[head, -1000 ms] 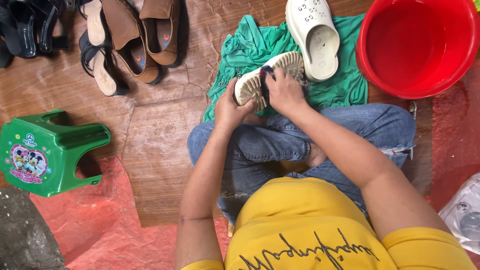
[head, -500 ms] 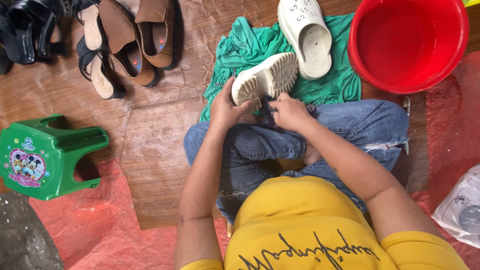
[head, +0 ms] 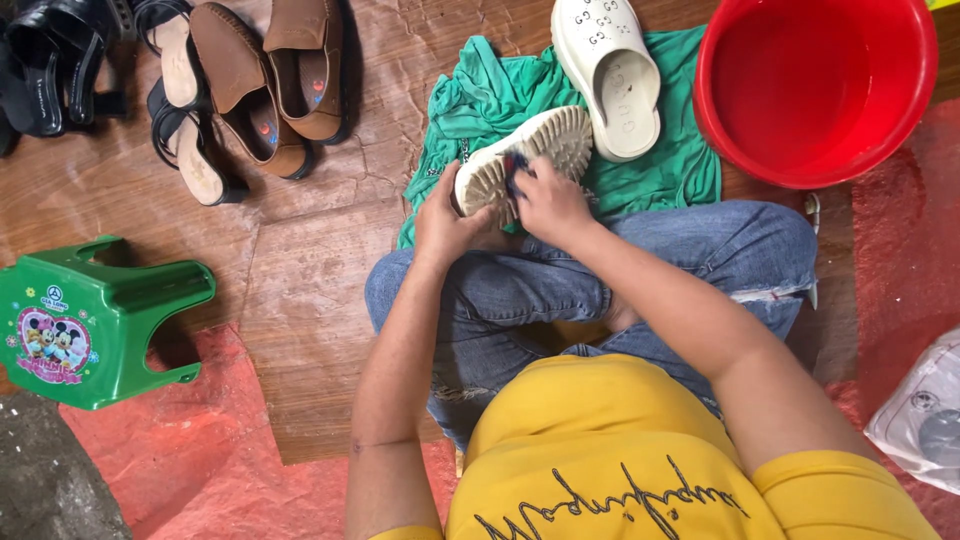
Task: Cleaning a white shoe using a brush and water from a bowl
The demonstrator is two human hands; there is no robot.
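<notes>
I sit cross-legged on the floor. My left hand (head: 447,222) holds a white clog (head: 525,155) sole-up over my knees, gripping its heel end. My right hand (head: 550,200) presses a small dark cloth or brush (head: 515,165) against the ridged sole; only a bit of it shows past my fingers. The matching white clog (head: 607,70) lies upright on a green cloth (head: 480,95) spread in front of me.
A red bucket (head: 905,120) stands at the upper right. Brown loafers (head: 270,80), black sandals (head: 185,140) and black shoes (head: 50,70) line the upper left. A green plastic stool (head: 100,320) lies at left. A clear plastic bag (head: 925,410) sits at right.
My right hand has moved back and forth across the clog's sole, from over it, down to its lower edge, and onto it again. The left hand keeps its hold.
</notes>
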